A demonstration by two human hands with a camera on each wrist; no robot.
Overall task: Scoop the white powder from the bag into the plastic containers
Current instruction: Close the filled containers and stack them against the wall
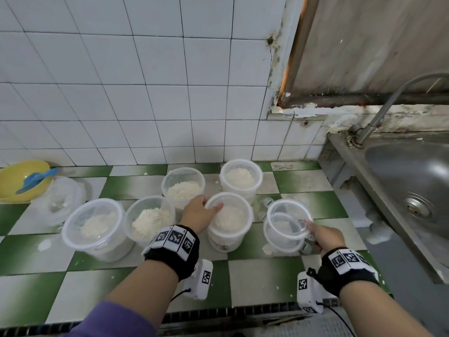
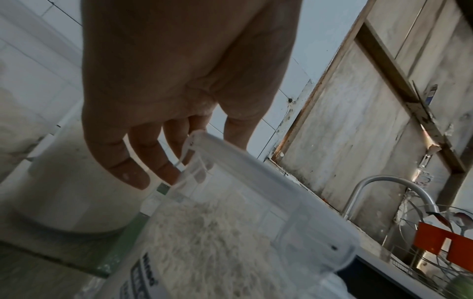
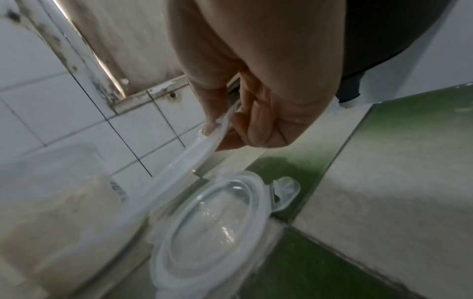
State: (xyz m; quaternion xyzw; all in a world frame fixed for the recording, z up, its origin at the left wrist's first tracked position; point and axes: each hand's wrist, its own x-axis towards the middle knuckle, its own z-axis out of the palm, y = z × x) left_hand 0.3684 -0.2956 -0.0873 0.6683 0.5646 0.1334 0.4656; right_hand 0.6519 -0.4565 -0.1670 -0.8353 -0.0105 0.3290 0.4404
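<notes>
Head view: container (image 1: 229, 221) rim in left grip (image 1: 199, 215), lid (image 1: 288, 220) in right grip (image 1: 324, 235).

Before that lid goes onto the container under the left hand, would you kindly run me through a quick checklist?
1. Right hand pinches a clear lid by its edge: ok.
2. Left hand steadies the container, fingers over its rim: ok.
3. Container holds powder: ok.
4. Left fingers off the rim for the lid to seat: not ok.
5. Lid size matches this container: cannot tell.
6. Spare lids lie on the counter: ok.
</notes>
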